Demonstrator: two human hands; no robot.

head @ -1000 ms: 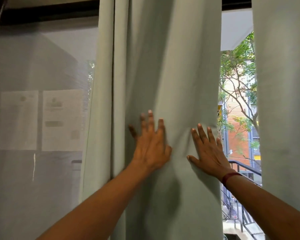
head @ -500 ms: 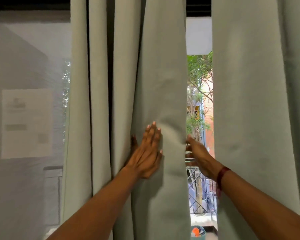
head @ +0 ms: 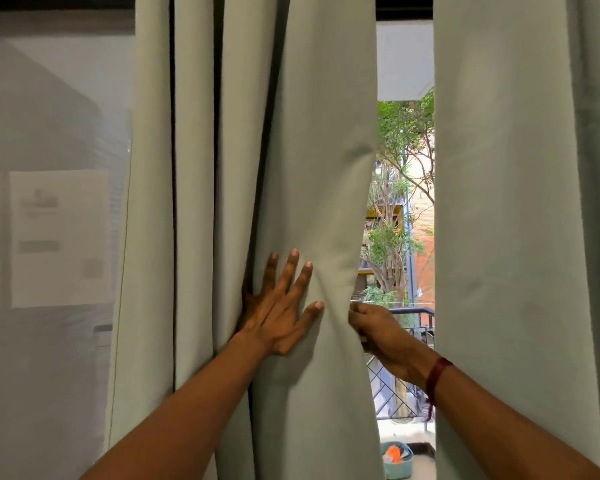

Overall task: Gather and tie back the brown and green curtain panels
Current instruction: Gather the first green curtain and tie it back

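Pressing spread left hand (head: 283,313) flat on pale green fabric curtain panel (head: 319,150), apparently pinning gathered folds; right hand (head: 378,336) is pinching panel's free edge, likely to draw it inward. Panel is hanging centre-frame, beside window gap (head: 404,202).

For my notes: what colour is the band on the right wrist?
The band is dark red; head view.

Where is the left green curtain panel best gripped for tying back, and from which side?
Probably around its pleats at hand height: the left green curtain panel narrows there under the flat left hand. Come from the free right edge, which the right hand pinches.
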